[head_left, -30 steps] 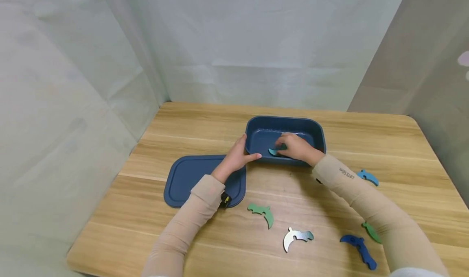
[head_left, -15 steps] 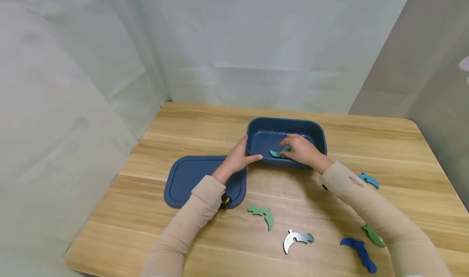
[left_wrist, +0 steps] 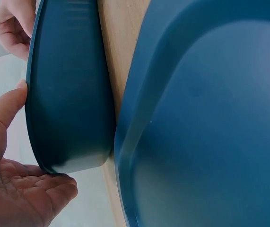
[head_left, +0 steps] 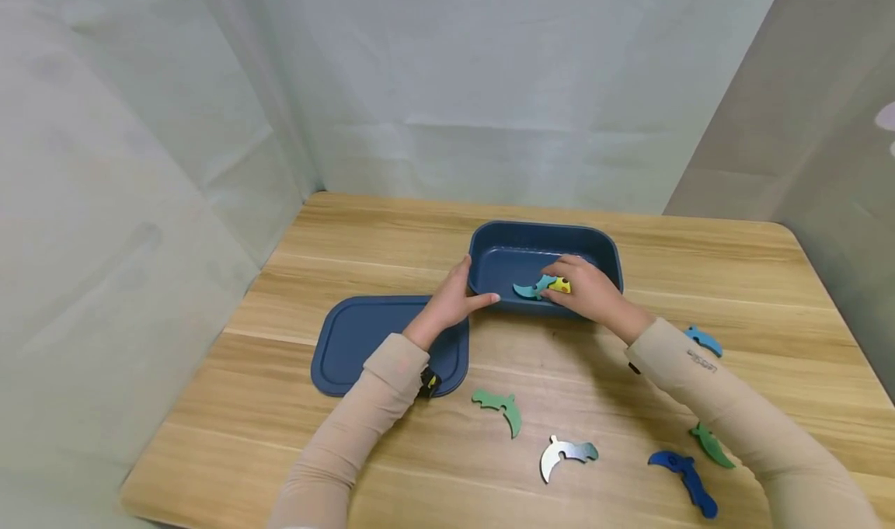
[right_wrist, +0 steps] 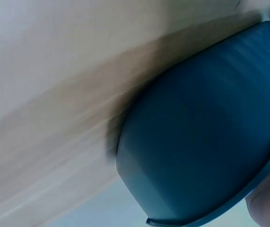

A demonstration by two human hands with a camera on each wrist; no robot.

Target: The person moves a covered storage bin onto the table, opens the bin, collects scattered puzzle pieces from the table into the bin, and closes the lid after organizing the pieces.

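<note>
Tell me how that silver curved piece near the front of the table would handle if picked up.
The silver curved piece looks flat and thin, so probably stiff and light. Lying flush on the table, it may be hard to get fingers under. Its shiny face might be slippery; rolling seems unlikely.

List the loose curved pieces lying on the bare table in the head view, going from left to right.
green piece → silver piece → dark blue piece → light blue piece. A second green piece beside the right sleeve overlaps those last two across, so it is left out.

Wooden table (head_left: 391, 451): box (head_left: 610, 254), lid (head_left: 356, 342), pieces (head_left: 568, 455).
</note>
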